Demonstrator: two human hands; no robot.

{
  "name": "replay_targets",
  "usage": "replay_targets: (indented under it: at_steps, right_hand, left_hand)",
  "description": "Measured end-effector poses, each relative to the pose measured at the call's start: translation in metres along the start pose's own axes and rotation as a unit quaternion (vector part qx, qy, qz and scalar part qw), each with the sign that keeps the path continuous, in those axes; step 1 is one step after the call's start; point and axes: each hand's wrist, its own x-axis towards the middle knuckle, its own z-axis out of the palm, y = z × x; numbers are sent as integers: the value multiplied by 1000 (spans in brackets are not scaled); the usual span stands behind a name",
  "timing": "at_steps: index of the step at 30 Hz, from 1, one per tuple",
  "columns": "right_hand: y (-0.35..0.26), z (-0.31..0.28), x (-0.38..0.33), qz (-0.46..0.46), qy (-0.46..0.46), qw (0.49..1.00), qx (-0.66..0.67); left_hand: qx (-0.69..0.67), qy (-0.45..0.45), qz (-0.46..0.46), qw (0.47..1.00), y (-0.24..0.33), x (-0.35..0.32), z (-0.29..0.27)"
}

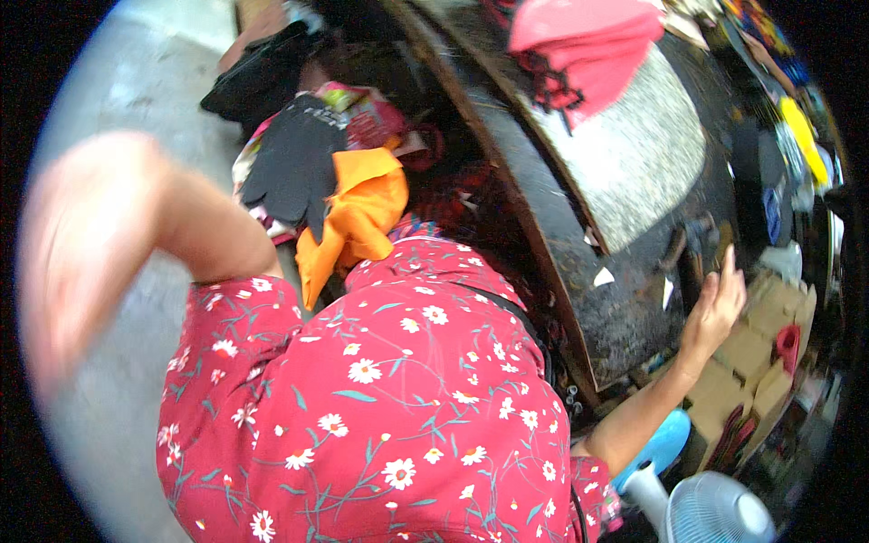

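Just beside right grip [713, 312], cardboard [747, 348].

I'm in what looks like a small workshop: my dark, worn bench [625, 324] carries a speckled stone slab [665, 149], a stack of pink pieces [597, 41] and white offcuts [604, 277], with a cardboard box [738, 353] and electric fan [720, 511] close by.

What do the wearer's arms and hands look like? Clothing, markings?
Red sleeves, the left and right, printed with white daisies and green stems. The right hand wears no visible glove. The left arm is bare past the sleeve but too blurred for finer detail.
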Motion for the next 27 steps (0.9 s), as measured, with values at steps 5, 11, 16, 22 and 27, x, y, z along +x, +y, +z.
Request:
replay_targets:
  at_steps: [5,11,16,22,27]
  right_hand:
    - [26,56,-24,-5,23,995,-93]
    - [18,50,-22,-6,22,994,-111]
    - [16,50,-24,4,11,995,-94]
    - [16,48,-25,-7,23,995,-101]
    - [11,48,-24,-4,35,994,-102]
  left_hand:
    - [324,-212,-391,835,-7,-132,-112]
    - [528,-602,-539,261,78,-284,-174]
    - [505,-624,-507,313,69,-287,-177]
    - [403,-725,-513,222,37,-196,-154]
    - [529,-670,-369,368,44,-72,-111]
